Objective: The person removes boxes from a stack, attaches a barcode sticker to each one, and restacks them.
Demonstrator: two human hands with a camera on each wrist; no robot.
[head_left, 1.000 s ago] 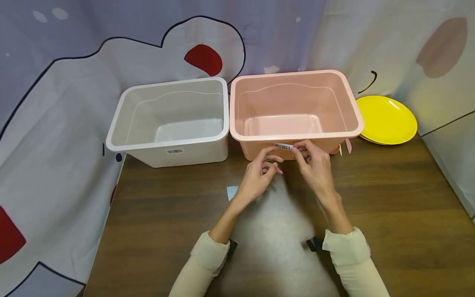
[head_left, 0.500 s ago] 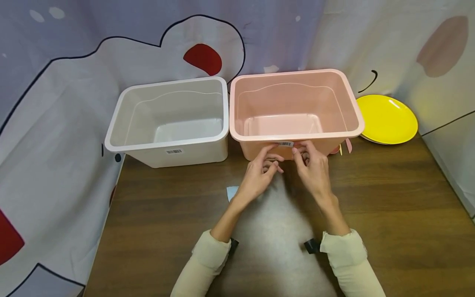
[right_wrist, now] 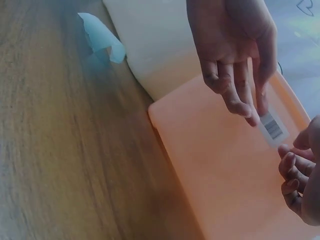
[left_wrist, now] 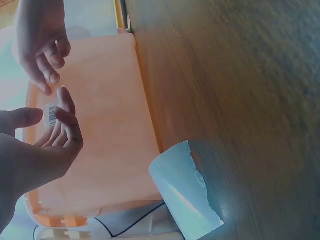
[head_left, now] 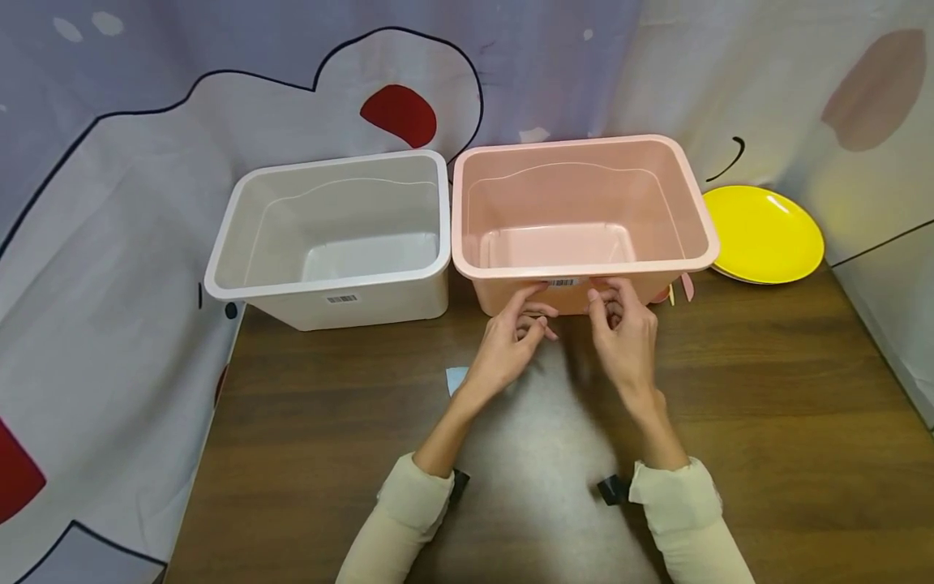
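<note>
A white barcode sticker (head_left: 563, 282) lies flat on the front of the pink plastic bin (head_left: 511, 294), just under its rim. My left hand (head_left: 507, 341) touches the sticker's left end with a fingertip, its other fingers loosely bent. Just right of the sticker is my right hand (head_left: 623, 337), fingers bent with nothing between them, tips close to the bin wall. In the right wrist view the barcode label (right_wrist: 272, 127) shows plainly between the fingertips of both hands. The left wrist view shows it partly behind the left fingers (left_wrist: 70, 125).
A white bin (head_left: 394, 304) with a similar barcode label (head_left: 343, 298) stands left of the pink one. Yellow plates (head_left: 762, 235) sit at the right, near small pink and yellow utensil ends (head_left: 687, 287). A curled light-blue paper piece (left_wrist: 185, 190) lies on the wooden table (head_left: 328, 454).
One second ago the right hand pinched the sticker's right end in front of the bin. The sticker came flat against the bin, and the right hand let go and moved slightly right.
</note>
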